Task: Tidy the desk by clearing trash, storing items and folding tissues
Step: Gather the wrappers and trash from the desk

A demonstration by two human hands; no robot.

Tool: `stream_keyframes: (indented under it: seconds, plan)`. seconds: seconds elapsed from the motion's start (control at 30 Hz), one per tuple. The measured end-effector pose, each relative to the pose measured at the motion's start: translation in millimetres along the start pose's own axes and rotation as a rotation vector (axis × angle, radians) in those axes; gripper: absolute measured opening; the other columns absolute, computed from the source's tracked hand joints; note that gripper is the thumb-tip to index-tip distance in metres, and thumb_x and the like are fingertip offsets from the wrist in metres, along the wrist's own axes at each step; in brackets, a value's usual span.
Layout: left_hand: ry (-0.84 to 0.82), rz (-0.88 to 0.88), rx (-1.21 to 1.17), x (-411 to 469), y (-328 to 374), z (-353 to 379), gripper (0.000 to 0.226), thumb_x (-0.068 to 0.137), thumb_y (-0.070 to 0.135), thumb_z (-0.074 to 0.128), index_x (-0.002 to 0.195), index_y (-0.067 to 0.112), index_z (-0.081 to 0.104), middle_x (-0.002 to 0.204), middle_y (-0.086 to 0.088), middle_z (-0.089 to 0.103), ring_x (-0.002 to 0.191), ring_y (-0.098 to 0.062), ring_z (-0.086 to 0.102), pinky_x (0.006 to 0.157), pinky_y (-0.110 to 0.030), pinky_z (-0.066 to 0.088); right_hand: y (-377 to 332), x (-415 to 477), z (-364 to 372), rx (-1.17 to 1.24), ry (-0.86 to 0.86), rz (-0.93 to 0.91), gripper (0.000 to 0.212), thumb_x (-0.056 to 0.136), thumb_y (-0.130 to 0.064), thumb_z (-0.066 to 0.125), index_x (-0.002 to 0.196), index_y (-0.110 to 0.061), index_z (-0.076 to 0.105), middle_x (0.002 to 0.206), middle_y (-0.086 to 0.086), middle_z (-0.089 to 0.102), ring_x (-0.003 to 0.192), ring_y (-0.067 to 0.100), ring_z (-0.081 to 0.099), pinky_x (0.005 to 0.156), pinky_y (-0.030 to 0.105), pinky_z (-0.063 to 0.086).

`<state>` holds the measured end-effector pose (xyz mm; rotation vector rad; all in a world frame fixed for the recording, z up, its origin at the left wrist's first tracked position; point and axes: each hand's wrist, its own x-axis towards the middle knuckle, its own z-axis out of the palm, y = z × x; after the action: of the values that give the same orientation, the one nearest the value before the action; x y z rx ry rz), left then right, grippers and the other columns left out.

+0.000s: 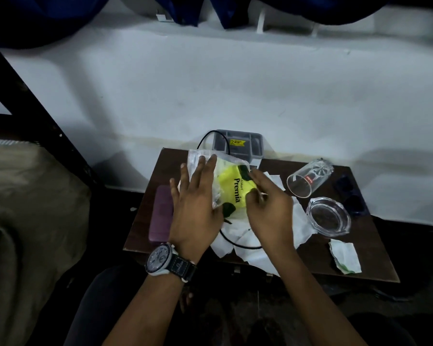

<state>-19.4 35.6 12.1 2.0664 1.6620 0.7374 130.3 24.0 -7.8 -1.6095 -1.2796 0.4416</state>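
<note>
Premia packet (231, 186) pressed by left hand (195, 206), pinched by right hand (268, 211).

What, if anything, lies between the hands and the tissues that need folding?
The yellow packet lies on top of the tissues, with the left hand flat on it and the right hand pinching its edge. A black cable also crosses the tissues near the front edge of the desk.
</note>
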Motion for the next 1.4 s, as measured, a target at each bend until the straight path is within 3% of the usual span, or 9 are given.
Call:
stream_keyframes:
  seconds: [0.1,0.23,0.33,0.57,0.7,0.83,1.2,1.3,1.4]
  plan:
    - [0.011,0.04,-0.179,-2.3,5.8,3.2,0.089,0.095,0.012,0.061,0.162,0.038,0.009,0.172,0.013,0.005,0.16,-0.026,-0.005,0.123,-0.066,0.009,-8.0,-1.8,-15.5,0.272,-0.049,0.243,0.055,0.093,0.011,0.049,0.136,-0.021,0.065,0.104,-0.018,0.074,0.095,-0.012,0.065,0.079,0.008,0.05]
    - [0.0,0.193,-0.37,-5.8,12.4,7.7,0.087,0.093,0.005,0.06,0.164,0.025,0.013,0.171,0.008,0.019,0.158,-0.021,0.02,0.123,-0.054,0.031,-19.3,-5.2,-19.9,0.65,-0.284,0.402,0.072,0.085,0.022,0.038,0.127,-0.026,0.071,0.113,0.0,0.077,0.112,0.022,0.071,0.094,0.042,0.059]
    - [-0.001,0.223,-0.461,-7.8,22.2,5.9,0.086,0.094,0.001,0.063,0.163,0.02,0.016,0.166,0.006,0.032,0.152,-0.01,0.032,0.119,-0.045,0.039,-22.7,-3.2,-26.5,0.742,-0.331,0.5,0.067,0.084,0.023,0.034,0.115,-0.019,0.077,0.111,0.014,0.077,0.106,0.035,0.073,0.087,0.049,0.061]
    - [0.059,0.272,-0.41,-11.0,42.8,13.3,0.087,0.088,0.041,0.075,0.159,0.035,0.025,0.152,0.01,0.05,0.143,-0.013,0.046,0.113,-0.047,0.044,-17.3,-3.0,-46.2,0.776,-0.515,0.445,0.071,0.083,0.027,0.026,0.112,-0.015,0.076,0.109,0.02,0.076,0.103,0.033,0.074,0.085,0.044,0.062]
    - [0.103,0.256,-0.429,-7.9,48.6,17.5,0.086,0.082,0.035,0.084,0.154,0.028,0.037,0.136,0.003,0.062,0.121,-0.01,0.064,0.101,-0.033,0.054,-9.0,-3.5,-52.1,0.611,-0.489,0.323,0.072,0.081,0.031,0.031,0.135,-0.011,0.054,0.116,0.019,0.073,0.108,0.028,0.072,0.084,0.038,0.062]
    - [0.004,0.217,-0.389,-5.8,57.8,27.7,0.086,0.083,0.024,0.079,0.154,0.036,0.032,0.116,0.006,0.066,0.101,-0.01,0.067,0.089,-0.025,0.055,0.4,-11.3,-57.9,0.596,-0.412,0.345,0.066,0.084,0.032,0.047,0.13,-0.015,0.04,0.093,0.022,0.07,0.078,0.018,0.071,0.062,0.028,0.06]
    - [-0.054,0.305,-0.19,-4.9,75.3,60.1,0.082,0.075,0.009,0.069,0.148,0.029,0.038,0.141,0.0,0.058,0.121,-0.026,0.058,0.099,-0.04,0.051,39.7,-32.2,-109.4,0.084,-0.062,0.404,0.03,0.089,-0.011,0.075,0.115,-0.025,0.068,0.098,-0.009,0.073,0.085,0.001,0.07,0.083,0.025,0.057]
    - [-0.069,0.318,-0.172,-5.8,84.1,65.2,0.082,0.077,0.006,0.068,0.149,0.028,0.037,0.14,-0.002,0.058,0.118,-0.028,0.057,0.098,-0.042,0.05,64.5,-45.9,-138.9,-0.332,0.049,0.384,0.026,0.09,-0.014,0.072,0.115,-0.019,0.072,0.11,0.0,0.069,0.101,0.017,0.066,0.091,0.03,0.052]
    - [-0.097,0.327,-0.19,-10.0,97.5,72.1,0.08,0.078,0.005,0.067,0.147,0.032,0.035,0.13,-0.001,0.058,0.109,-0.028,0.058,0.091,-0.044,0.052,84.2,-61.5,-153.9,-0.667,-0.082,0.432,0.036,0.092,-0.025,0.07,0.127,-0.017,0.068,0.127,0.011,0.058,0.117,0.034,0.055,0.096,0.04,0.048]
